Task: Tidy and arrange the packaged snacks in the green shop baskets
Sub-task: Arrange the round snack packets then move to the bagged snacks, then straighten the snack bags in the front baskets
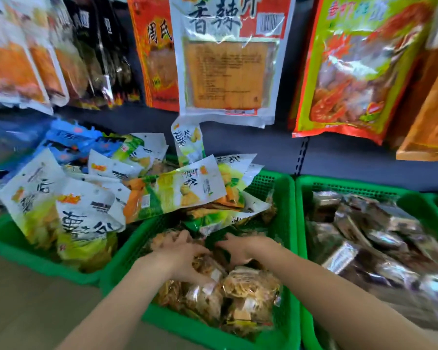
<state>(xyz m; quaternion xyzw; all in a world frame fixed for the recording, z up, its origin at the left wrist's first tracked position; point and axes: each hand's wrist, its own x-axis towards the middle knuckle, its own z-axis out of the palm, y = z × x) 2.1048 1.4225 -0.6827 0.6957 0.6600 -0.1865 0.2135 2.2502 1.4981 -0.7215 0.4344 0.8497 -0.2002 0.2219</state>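
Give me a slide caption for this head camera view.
Both hands, left hand and right hand, sort clear golden snack packets in the middle green plastic basket.

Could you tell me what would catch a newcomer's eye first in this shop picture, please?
Probably the big white hanging packet with bold black characters, top centre. Below it, white-and-green snack bags spill untidily over the rim of the middle green basket. In that basket, the left hand and right hand reach among clear packets of golden snacks.
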